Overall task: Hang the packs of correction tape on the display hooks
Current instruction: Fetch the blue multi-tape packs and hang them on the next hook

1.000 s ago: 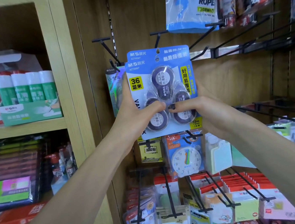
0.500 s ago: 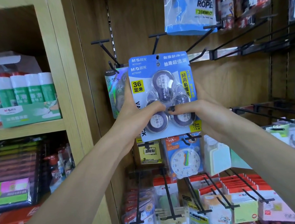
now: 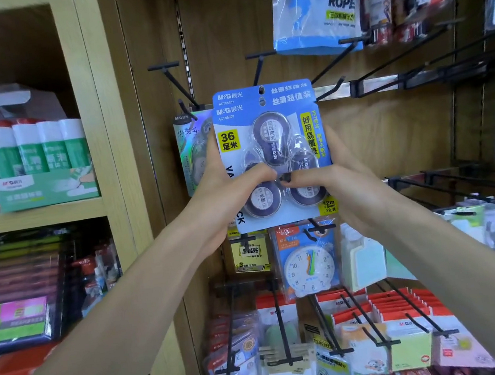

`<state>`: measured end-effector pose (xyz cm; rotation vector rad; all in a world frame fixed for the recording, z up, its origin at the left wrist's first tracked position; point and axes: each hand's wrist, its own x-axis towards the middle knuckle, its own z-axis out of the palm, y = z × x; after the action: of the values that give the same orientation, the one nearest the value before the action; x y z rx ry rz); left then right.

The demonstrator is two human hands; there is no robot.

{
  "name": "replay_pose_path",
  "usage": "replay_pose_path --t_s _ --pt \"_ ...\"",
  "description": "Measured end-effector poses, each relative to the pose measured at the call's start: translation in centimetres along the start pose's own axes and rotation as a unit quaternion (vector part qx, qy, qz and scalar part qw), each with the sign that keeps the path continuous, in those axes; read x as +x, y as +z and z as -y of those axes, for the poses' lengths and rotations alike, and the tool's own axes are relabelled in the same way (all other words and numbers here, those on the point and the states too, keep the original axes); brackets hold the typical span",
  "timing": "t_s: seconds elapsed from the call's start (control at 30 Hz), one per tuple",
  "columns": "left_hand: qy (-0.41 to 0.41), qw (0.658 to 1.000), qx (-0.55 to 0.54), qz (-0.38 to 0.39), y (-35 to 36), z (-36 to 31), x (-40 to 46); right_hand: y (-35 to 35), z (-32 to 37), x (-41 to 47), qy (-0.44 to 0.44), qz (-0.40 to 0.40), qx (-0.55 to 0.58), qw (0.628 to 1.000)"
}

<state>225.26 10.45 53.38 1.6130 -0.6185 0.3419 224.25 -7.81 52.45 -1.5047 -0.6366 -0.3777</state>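
I hold up two stacked blue packs of correction tape [image 3: 265, 116], each with three dark round tapes under a clear blister. My left hand [image 3: 224, 187] grips their left edge, thumb across the front. My right hand [image 3: 342, 182] grips the right edge, thumb meeting the left one at the middle. The packs' hang holes sit just below a bare black display hook [image 3: 257, 64] that sticks out of the wooden back panel. Another bare hook [image 3: 175, 81] stands to its left, and a silvery correction tape pack [image 3: 193, 150] hangs behind my left hand.
A jump rope bag [image 3: 317, 7] hangs above right. Long black hooks [image 3: 410, 55] jut out on the right. Below hang a toy clock pack [image 3: 308, 264], sticky notes [image 3: 249, 252] and several red-topped packs [image 3: 404, 308]. A wooden shelf unit [image 3: 99, 112] with glue sticks [image 3: 38, 147] stands left.
Both hands have lowered the packs slightly in view and kept the same grip; the hang holes now sit a little further below the hook.
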Motion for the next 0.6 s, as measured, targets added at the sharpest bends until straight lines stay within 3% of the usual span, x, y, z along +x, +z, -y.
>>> replay_pose_path --t_s 0.2,0.33,0.4,0.47,0.6 --pt "-0.024 1.000 0.013 -0.008 -0.3 -0.5 0.8 -0.1 0.5 -0.6 -0.024 -0.007 0.001 1.000" --pt "-0.039 0.999 0.014 -0.015 -0.3 0.0 1.2 -0.9 -1.0 0.4 0.089 -0.034 0.038 0.995" --pt "-0.046 0.999 0.015 -0.016 -0.3 0.4 1.4 -1.6 -2.8 1.5 0.158 0.006 -0.008 0.987" --pt "-0.050 0.998 0.019 -0.020 -0.1 0.7 1.8 -1.3 -1.8 1.1 0.073 0.011 -0.009 0.997" --pt "-0.064 0.997 0.017 -0.030 0.2 1.2 2.6 -0.2 -1.1 0.6 -0.003 -0.001 -0.034 0.999"
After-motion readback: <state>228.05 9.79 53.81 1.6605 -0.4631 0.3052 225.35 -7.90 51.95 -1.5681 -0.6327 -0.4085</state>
